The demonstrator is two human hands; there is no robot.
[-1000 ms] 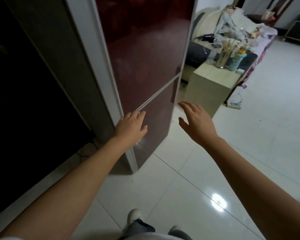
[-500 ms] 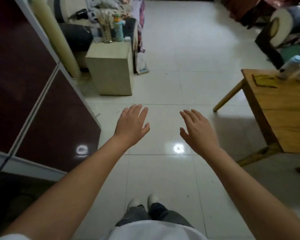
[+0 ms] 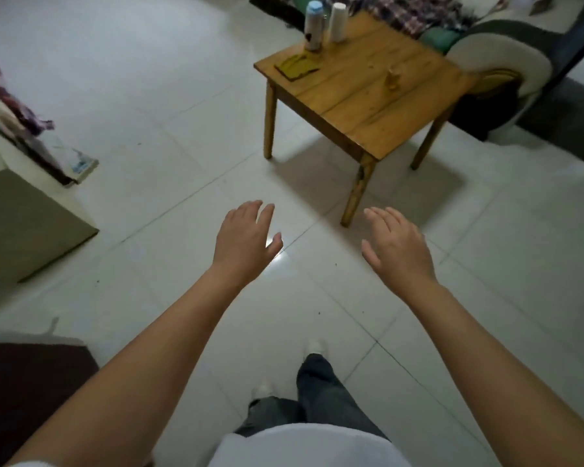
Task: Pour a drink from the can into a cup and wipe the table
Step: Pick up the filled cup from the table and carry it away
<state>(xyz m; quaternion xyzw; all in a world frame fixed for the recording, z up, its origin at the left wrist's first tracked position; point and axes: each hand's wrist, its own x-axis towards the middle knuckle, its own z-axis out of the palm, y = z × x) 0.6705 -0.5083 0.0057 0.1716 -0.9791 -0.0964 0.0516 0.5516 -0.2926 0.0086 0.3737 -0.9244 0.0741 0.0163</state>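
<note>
1. Your left hand (image 3: 246, 241) and right hand (image 3: 397, 249): fingers spread, empty, free for reaching.
2. Can (image 3: 313, 25), cup (image 3: 338, 21): far corner of the surface (image 3: 368, 92), well beyond your fingers.
3. Yellow cloth (image 3: 296, 66): beside them, likely for wiping.

The person's two arms are bare from the wrists up to the bottom corners of the picture. The left hand (image 3: 245, 239) and the right hand (image 3: 397, 251) wear no rings, watch or gloves. A bit of white sleeve (image 3: 31, 464) shows at the lower left corner. The person wears a white top (image 3: 304, 446), seen at the bottom edge. Below it are dark grey-blue jeans (image 3: 321, 389) with wide legs. The shoes (image 3: 314, 347) are white and look blurry.
</note>
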